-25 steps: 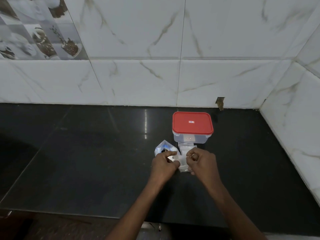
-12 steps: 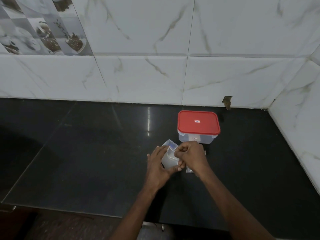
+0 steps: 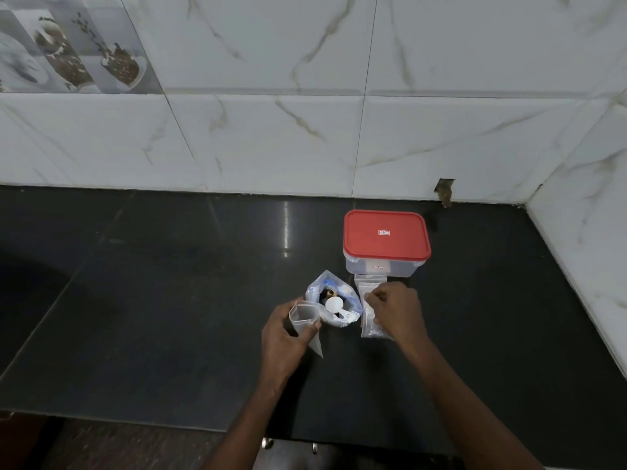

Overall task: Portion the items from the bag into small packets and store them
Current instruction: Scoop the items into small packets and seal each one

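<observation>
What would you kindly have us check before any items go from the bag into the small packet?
1. Small clear plastic packet gripped by the left hand with its mouth open: ok.
2. Crinkled clear plastic bag open at the top on the black stone counter: ok.
3. White round scoop within reach inside the bag: ok.
4. Right hand free: cannot tell; its curled fingers lie over the stack of spare clear packets.
5. Clear rectangular container with red lid opened for storing: not ok, lid on.
</observation>
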